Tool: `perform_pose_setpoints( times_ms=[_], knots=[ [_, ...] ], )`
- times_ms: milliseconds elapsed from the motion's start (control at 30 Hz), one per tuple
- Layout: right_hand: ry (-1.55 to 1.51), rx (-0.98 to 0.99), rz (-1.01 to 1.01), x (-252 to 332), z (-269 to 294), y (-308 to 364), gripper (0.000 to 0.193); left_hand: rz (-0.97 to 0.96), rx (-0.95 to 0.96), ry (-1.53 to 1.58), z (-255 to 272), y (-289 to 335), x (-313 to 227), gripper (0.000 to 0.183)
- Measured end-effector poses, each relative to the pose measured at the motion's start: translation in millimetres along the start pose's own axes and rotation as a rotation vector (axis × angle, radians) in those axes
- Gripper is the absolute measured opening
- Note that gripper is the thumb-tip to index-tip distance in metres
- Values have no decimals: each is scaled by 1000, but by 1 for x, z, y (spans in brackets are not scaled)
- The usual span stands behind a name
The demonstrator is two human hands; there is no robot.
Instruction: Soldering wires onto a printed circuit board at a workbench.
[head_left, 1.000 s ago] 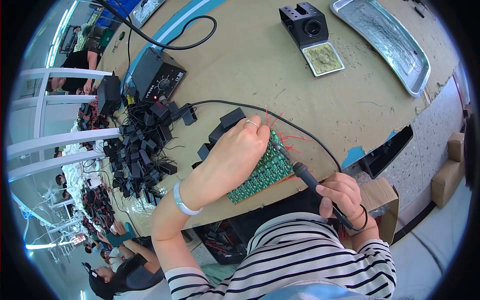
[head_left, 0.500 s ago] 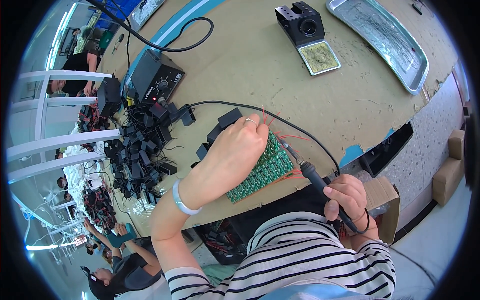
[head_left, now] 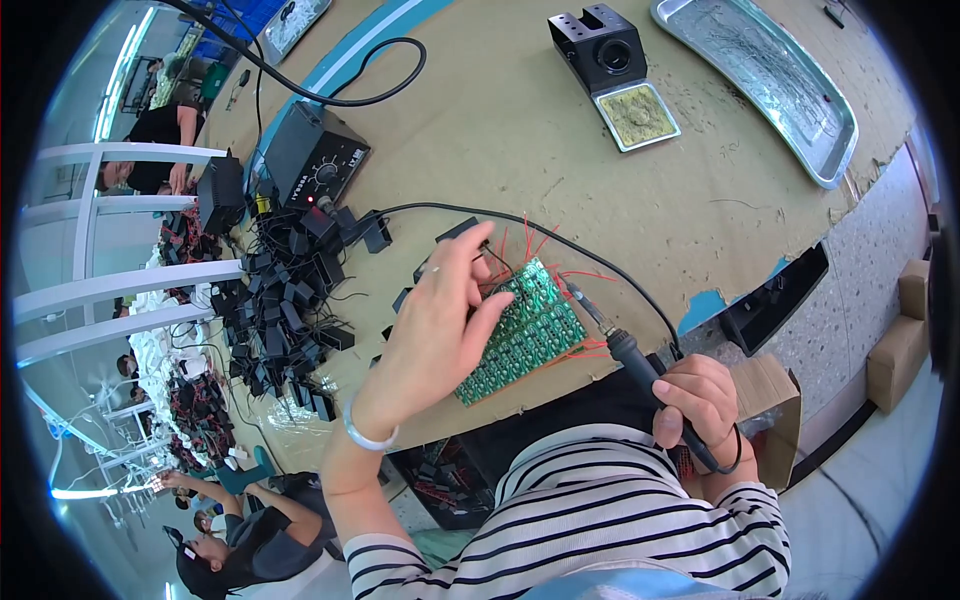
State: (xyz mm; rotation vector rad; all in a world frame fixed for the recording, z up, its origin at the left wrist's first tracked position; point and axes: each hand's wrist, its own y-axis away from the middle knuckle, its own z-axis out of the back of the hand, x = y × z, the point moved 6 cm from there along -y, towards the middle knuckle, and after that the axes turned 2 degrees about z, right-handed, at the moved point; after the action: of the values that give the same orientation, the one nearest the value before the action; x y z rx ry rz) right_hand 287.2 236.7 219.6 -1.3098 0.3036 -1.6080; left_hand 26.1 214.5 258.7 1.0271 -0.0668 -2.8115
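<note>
My right hand (head_left: 697, 402) is closed around the dark handle of a soldering iron (head_left: 632, 352). The iron's metal tip points up-left, beside the right edge of a green circuit board panel (head_left: 530, 335) crowded with small parts. Thin red wires stick out past the board's far and right edges. Over the board's left side is my left hand (head_left: 435, 320), its thumb and fingers spread apart. A thin black wire curves near its fingertips, down onto the board. Small black boxes (head_left: 460, 232) lie just beyond this hand, partly hidden by it.
A black soldering station (head_left: 318, 158) with a dial stands at the left, beside a heap of small black boxes (head_left: 285, 300) with wires. At the back are an iron stand (head_left: 603, 50) with a yellow sponge tray (head_left: 638, 115) and a metal tray (head_left: 700, 45). Other people work at left.
My left hand has drawn back to the left from the board's far corner, and its fingers have spread. A black wire now shows on the board. The iron has barely moved.
</note>
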Motion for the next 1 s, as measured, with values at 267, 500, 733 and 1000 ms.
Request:
perform_pose_setpoints(
  times_ms=[267, 500, 733, 1000],
  knots=[
    [-32, 61, 19, 5, -4, -2, 21, -125, -187, 3, -4, 23, -1, 23],
    [-14, 47, -13, 11, -8, 3, 16, -260, -115, -118, -16, 10, -11, 12],
    [-34, 72, -6, 10, -10, 4, 23, -236, -21, -247, -24, 4, -9, 9],
    [-38, 93, -4, 6, -14, 0, 21, -242, 8, -264, -25, 2, -8, 9]
  ],
)
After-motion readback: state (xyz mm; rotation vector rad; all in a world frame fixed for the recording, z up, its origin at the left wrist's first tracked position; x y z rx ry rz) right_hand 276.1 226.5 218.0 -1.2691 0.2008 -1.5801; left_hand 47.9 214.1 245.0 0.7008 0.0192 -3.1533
